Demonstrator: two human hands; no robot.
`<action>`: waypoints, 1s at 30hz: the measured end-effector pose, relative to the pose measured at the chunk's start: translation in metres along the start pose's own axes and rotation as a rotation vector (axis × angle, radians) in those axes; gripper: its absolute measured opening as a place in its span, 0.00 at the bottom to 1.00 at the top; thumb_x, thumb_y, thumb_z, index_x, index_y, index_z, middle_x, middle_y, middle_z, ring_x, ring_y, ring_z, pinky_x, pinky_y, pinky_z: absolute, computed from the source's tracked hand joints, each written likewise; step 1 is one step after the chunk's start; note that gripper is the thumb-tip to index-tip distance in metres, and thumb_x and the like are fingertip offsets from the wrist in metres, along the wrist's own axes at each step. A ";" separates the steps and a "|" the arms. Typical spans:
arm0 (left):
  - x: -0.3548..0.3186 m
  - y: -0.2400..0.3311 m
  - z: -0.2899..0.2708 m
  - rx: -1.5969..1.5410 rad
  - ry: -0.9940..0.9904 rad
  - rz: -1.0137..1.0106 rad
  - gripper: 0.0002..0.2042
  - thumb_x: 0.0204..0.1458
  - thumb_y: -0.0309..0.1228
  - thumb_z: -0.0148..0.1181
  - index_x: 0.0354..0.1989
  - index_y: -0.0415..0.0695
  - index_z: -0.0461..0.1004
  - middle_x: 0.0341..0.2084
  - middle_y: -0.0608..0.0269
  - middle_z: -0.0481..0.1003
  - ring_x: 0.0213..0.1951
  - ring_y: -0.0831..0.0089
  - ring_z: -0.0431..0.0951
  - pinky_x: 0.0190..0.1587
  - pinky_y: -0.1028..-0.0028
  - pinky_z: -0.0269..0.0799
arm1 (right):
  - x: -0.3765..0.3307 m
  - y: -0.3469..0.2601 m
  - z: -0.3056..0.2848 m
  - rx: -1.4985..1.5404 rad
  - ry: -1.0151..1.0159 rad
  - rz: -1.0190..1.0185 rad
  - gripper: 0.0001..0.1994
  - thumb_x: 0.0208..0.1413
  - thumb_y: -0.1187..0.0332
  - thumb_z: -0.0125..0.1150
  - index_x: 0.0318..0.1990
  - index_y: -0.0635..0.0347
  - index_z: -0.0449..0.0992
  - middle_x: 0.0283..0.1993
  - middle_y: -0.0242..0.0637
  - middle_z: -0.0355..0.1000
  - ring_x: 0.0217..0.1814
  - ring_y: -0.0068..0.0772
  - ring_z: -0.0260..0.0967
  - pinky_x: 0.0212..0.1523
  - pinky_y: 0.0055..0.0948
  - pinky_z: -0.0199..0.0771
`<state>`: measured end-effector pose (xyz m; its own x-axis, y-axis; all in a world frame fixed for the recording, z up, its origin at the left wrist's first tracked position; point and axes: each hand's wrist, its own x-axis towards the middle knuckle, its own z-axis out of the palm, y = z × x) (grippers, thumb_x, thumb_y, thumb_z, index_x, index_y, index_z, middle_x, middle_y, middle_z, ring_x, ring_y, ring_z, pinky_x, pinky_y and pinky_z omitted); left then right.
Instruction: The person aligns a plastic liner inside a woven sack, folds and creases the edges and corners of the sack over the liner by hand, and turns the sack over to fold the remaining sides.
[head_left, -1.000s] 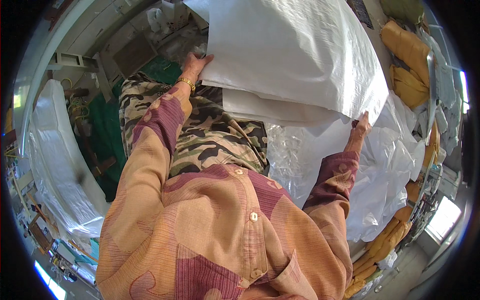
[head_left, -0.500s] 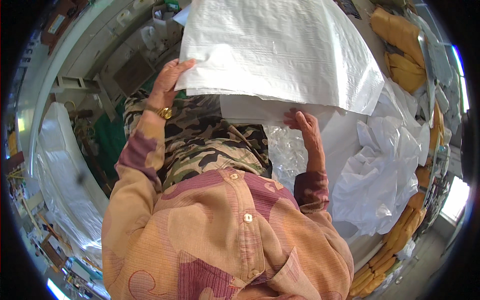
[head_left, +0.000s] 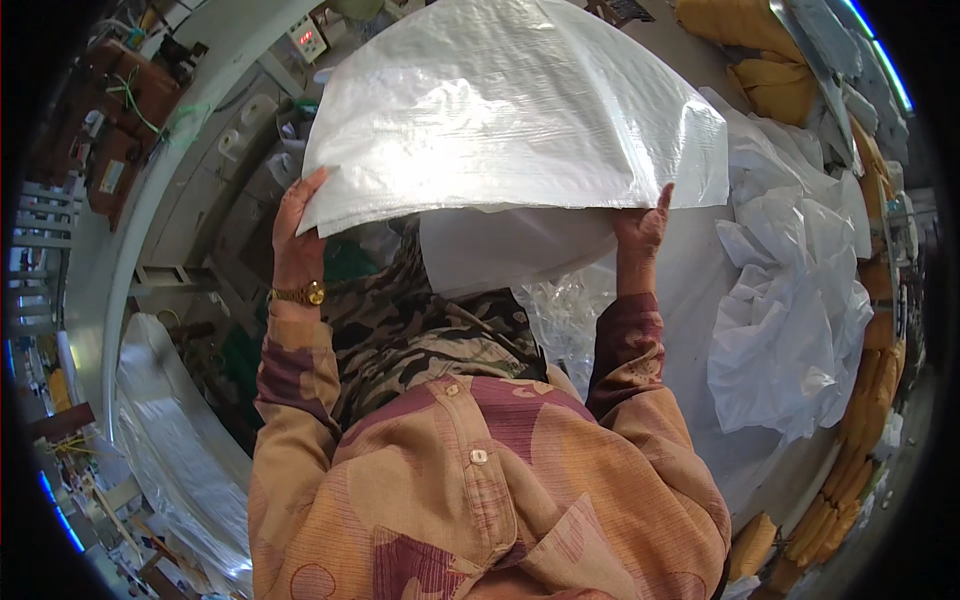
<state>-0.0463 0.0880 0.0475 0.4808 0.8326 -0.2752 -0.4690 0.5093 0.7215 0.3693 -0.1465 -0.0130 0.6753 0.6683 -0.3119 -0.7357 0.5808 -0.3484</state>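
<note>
A large white woven plastic sheet arches up in front of me, bright with reflected light. Its near-left corner is pinched in my left hand, which wears a gold watch at the wrist. At the near edge further right, my right hand grips the sheet, thumb raised on top and fingers hidden beneath. Under the sheet hangs another white layer, over my camouflage trousers; whether the two are joined I cannot tell.
Crumpled white sheeting lies to my right, with clear plastic near my lap. Yellow bundles line the right side. On the left are a wrapped white bundle, a pale table edge and brown machinery.
My right hand has risen to the sheet's near edge and taken hold of it. The left hand, still on the corner, has shifted left and nearer. My view has turned somewhat.
</note>
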 end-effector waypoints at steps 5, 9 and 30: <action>0.003 0.007 0.023 -0.181 -0.048 0.134 0.15 0.59 0.29 0.55 0.52 0.34 0.71 0.45 0.53 0.77 0.46 0.64 0.79 0.51 0.65 0.75 | 0.032 -0.051 0.000 -0.047 -0.037 -0.130 0.32 0.61 0.49 0.53 0.65 0.61 0.61 0.66 0.45 0.62 0.68 0.49 0.58 0.69 0.53 0.53; 0.018 0.012 0.049 -0.197 -0.096 0.177 0.14 0.59 0.29 0.55 0.51 0.35 0.72 0.45 0.55 0.78 0.45 0.66 0.79 0.51 0.66 0.75 | 0.076 -0.100 -0.031 -0.345 0.052 -0.163 0.27 0.64 0.54 0.50 0.63 0.63 0.62 0.60 0.43 0.67 0.60 0.42 0.67 0.58 0.38 0.71; -0.096 0.319 0.213 -0.452 -1.069 0.907 0.11 0.59 0.29 0.50 0.41 0.34 0.74 0.31 0.58 0.74 0.28 0.73 0.74 0.35 0.72 0.75 | 0.053 -0.712 0.203 -1.196 -0.422 -1.449 0.20 0.67 0.59 0.45 0.52 0.69 0.70 0.54 0.46 0.72 0.56 0.42 0.70 0.63 0.38 0.65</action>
<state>-0.0837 0.1242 0.4393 0.1153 0.4464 0.8874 -0.9917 0.1036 0.0767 0.9181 -0.4304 0.3978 0.4578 0.2003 0.8662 0.8268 0.2622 -0.4976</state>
